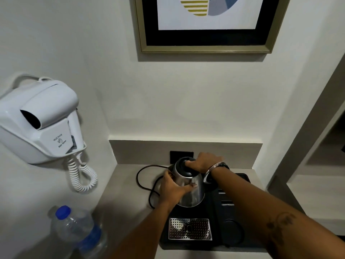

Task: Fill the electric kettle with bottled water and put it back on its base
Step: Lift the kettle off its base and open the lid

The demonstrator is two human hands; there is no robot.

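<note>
- kettle [189,186], shiny and silver, stands on the black tray [240,238] near the back of the worktop [119,199], tipped a little toward the back wall.
- left hand [172,186] is wrapped around the left side of the kettle, fingers curled onto its shiny body.
- right hand [203,163] is closed over the black top of the kettle, at the lid and handle end. a silver bangle [211,171] sits on that wrist.
- black cord [144,181] loops on the worktop to the left of the kettle, just beside the tray's left edge.
- water bottle [80,232] with a blue cap stands at the front left corner of the worktop, well apart from the kettle. its cap is on.
- a metal grid with small holes [190,228] lies in the tray at its front edge, in front of the kettle.
- a white hair dryer [40,120] hangs on the left wall, with its curly cord [82,176] dangling down near the worktop's left edge.
- a framed picture [205,25] hangs on the back wall above the kettle.
- a dark wall socket [176,156] sits at the back edge of the worktop, just behind the kettle.
</note>
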